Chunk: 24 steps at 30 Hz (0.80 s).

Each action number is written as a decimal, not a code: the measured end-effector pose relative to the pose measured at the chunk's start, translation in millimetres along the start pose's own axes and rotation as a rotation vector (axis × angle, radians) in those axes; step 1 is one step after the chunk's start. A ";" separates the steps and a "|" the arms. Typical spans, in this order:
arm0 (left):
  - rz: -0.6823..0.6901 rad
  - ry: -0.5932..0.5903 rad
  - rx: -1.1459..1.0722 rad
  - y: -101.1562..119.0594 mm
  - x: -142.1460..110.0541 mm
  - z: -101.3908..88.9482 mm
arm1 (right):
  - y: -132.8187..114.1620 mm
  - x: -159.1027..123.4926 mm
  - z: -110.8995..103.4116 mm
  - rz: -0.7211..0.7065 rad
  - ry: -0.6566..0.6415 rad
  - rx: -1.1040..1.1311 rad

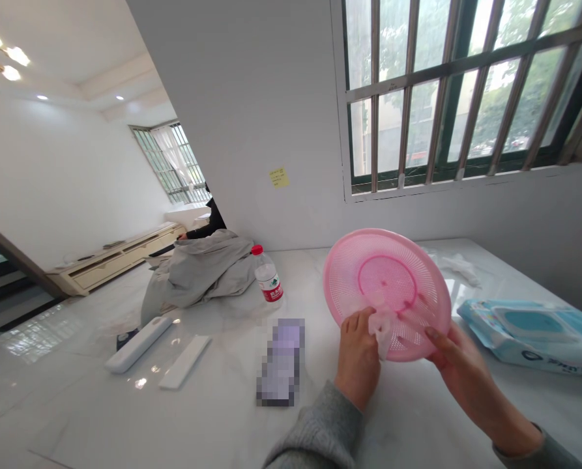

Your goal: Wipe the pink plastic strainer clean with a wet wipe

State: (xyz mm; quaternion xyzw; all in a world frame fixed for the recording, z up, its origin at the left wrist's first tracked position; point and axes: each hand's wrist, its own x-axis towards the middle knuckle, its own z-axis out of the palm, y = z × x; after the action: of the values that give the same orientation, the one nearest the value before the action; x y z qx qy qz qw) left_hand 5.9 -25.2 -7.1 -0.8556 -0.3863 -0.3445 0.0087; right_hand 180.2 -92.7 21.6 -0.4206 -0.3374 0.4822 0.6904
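A round pink plastic basket with a perforated wall is tilted up above the white table, its inside facing me. My right hand grips its lower right rim, thumb on the near side and fingers behind. Against the lower inside of the basket, my left hand is closed on a crumpled white wipe. To the right of the basket lies a blue pack of wipes. Another crumpled white wipe rests on the table behind that pack.
A red-capped water bottle stands left of the basket, beside grey cloth. A pixelated purple object lies nearer me. Farther left are two white elongated objects, one thick, one flat. Another person's dark sleeve shows behind the cloth.
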 end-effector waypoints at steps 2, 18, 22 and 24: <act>0.015 0.039 -0.003 1.2 0.6 0.0 | 0.3 0.6 -0.6 0.001 0.005 0.005; 0.164 0.068 0.031 -2.9 5.6 -0.5 | -1.3 3.7 4.1 0.053 0.054 0.097; 0.153 -0.020 -0.004 -2.9 7.9 -2.5 | 0.0 5.2 3.1 0.049 0.079 0.069; 0.148 -0.054 -0.031 -3.2 8.3 -3.6 | -1.0 4.9 3.8 0.044 0.085 0.055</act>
State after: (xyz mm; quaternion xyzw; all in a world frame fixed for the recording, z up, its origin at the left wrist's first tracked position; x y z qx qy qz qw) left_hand 5.5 -18.6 -0.3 -0.8909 -0.3166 -0.3256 0.0103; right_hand 178.8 -87.2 24.4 -0.4288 -0.2852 0.4880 0.7047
